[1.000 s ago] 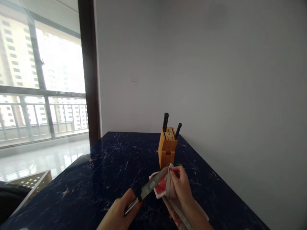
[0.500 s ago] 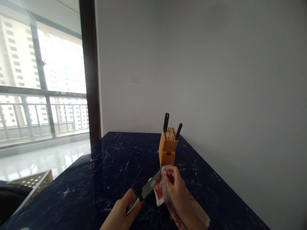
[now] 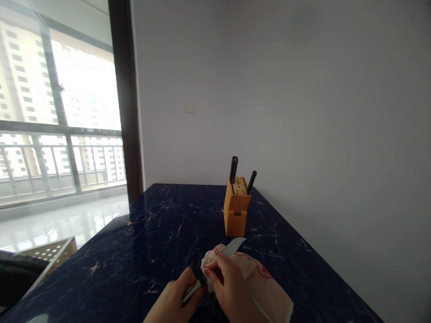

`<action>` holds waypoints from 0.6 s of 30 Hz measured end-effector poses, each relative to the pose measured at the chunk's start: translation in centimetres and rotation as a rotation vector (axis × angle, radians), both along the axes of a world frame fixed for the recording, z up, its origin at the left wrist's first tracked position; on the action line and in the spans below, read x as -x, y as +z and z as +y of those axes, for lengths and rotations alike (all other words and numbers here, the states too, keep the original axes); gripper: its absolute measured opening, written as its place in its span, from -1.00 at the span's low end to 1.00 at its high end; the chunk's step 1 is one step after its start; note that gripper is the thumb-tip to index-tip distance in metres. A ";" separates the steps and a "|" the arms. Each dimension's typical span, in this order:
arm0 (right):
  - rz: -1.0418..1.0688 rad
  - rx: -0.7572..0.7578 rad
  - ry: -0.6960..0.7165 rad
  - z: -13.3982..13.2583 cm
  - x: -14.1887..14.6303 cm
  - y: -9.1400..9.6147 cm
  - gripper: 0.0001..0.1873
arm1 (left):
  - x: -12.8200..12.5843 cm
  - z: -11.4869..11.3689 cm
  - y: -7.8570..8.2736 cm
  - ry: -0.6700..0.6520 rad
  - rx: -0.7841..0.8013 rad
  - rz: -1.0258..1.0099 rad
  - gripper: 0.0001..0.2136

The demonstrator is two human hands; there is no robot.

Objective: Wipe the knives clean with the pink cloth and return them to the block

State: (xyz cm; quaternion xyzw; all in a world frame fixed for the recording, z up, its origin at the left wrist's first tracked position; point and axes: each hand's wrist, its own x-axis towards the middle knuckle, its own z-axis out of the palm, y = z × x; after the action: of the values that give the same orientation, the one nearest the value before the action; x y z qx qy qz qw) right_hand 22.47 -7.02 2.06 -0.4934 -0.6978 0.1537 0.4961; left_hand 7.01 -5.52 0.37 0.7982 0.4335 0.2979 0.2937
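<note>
My left hand (image 3: 178,294) is closed round the handle of a kitchen knife (image 3: 235,245), whose blade points away and to the right. With my right hand (image 3: 226,282) I pinch a white and red cloth (image 3: 269,287) round the blade close to the handle. The blade tip shows beyond the cloth; its middle is covered by cloth and fingers. The loose part of the cloth hangs to the right of my right hand. Just past the blade tip stands a wooden knife block (image 3: 236,215) with two black-handled knives (image 3: 233,169) in its slots.
The dark blue marbled table (image 3: 182,215) runs back to a grey wall (image 3: 286,112). At the lower left is a perforated pale basket or crate (image 3: 50,255) with something dark beside it. A large window (image 3: 87,103) fills the left side.
My right hand and the cloth have slid down the blade from near its tip to near the handle. The tip is now uncovered, and the cloth has spread out to the right.
</note>
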 end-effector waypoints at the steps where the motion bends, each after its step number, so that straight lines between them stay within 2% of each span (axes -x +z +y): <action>1: 0.014 -0.011 -0.021 0.0 -0.1 0.1 -0.91 | 0.0 0.0 -0.1 0.007 -0.002 0.001 -0.84; 3: 0.049 -0.011 -0.038 0.0 -0.2 0.1 -0.93 | 0.0 0.1 -0.2 0.012 -0.007 -0.008 -0.83; 8: 0.031 0.073 0.063 0.1 0.1 -0.6 -0.84 | 0.1 0.4 -0.3 0.015 -0.012 -0.044 -0.84; 10: 0.008 0.091 0.059 0.2 0.0 -0.6 -0.85 | 0.0 0.4 -0.3 0.016 -0.010 -0.037 -0.85; 14: 0.013 0.067 -0.011 0.0 -0.2 0.0 -0.87 | 0.1 0.3 -0.5 0.030 -0.018 -0.030 -0.82; 18: -0.009 0.040 0.057 -0.2 0.0 0.0 -0.85 | 0.2 0.4 -0.7 0.020 0.009 -0.050 -0.81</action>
State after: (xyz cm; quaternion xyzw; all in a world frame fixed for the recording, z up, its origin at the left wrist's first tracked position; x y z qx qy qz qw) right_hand 22.45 -7.23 2.02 -0.4838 -0.7106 0.1797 0.4782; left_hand 6.80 -5.12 -0.28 0.7848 0.4354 0.3188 0.3047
